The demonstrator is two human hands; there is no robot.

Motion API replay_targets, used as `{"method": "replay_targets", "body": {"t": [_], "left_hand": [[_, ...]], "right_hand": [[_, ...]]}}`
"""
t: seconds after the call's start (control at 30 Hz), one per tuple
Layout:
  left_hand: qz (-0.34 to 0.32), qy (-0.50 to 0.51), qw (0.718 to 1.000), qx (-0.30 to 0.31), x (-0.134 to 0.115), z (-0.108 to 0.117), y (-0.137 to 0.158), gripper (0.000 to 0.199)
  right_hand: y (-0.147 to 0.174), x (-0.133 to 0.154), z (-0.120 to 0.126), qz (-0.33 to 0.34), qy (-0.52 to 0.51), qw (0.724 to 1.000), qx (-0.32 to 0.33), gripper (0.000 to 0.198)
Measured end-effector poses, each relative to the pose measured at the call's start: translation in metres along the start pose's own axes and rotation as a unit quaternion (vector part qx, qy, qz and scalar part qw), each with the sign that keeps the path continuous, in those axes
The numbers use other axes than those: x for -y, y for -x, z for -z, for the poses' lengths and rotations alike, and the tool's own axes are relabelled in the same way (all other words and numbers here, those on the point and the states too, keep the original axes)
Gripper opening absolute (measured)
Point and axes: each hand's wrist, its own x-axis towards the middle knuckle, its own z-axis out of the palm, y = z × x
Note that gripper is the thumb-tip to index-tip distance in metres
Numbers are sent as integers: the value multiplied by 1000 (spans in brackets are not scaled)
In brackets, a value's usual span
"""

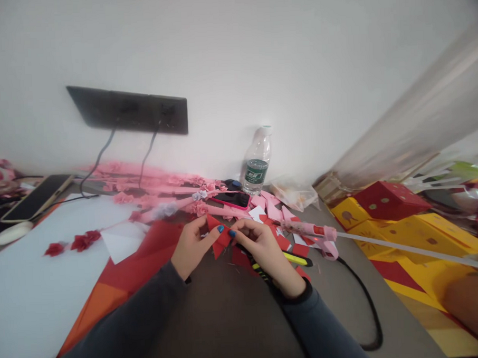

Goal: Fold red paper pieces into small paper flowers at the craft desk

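Observation:
A small folded piece of red paper [218, 248] is held up between my two hands above the grey table. My left hand [193, 247] pinches its left side, thumb on top. My right hand [268, 251] is closed at its right edge, thumb and fingertips pressed together there. Behind and beside my right hand lie red and pink paper pieces [281, 241]. A yellow and black utility knife [298, 258] lies partly hidden beneath my right wrist. Further right rests a pink glue gun [310, 229] with a long glue stick [404, 253] projecting from its back.
A water bottle [257, 170] stands by the wall behind a pink phone [234, 200]. Pink paper-flower stems [160, 190] lie at the back left, near white sheets [38, 293] and red paper [151, 251]. Yellow boxes [415, 234] and a black cord [373, 305] occupy the right.

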Motion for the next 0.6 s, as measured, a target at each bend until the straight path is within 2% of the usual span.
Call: {"method": "replay_targets", "body": {"t": [0.13,0.37,0.5,0.6], "left_hand": [[-17,-17,1000,16,-1,1,1,20],[-46,-7,999,-13,0,-1,2,20],[12,14,999,35,-1,-1,1,23],[37,-9,996,80,-3,0,0,24]], "right_hand": [[0,2,2,-4,8,1000,11,31],[0,3,-1,-6,-15,1000,13,35],[-2,-2,-2,-24,-46,998,-30,38],[-2,-3,0,-23,-44,996,-67,39]]}}
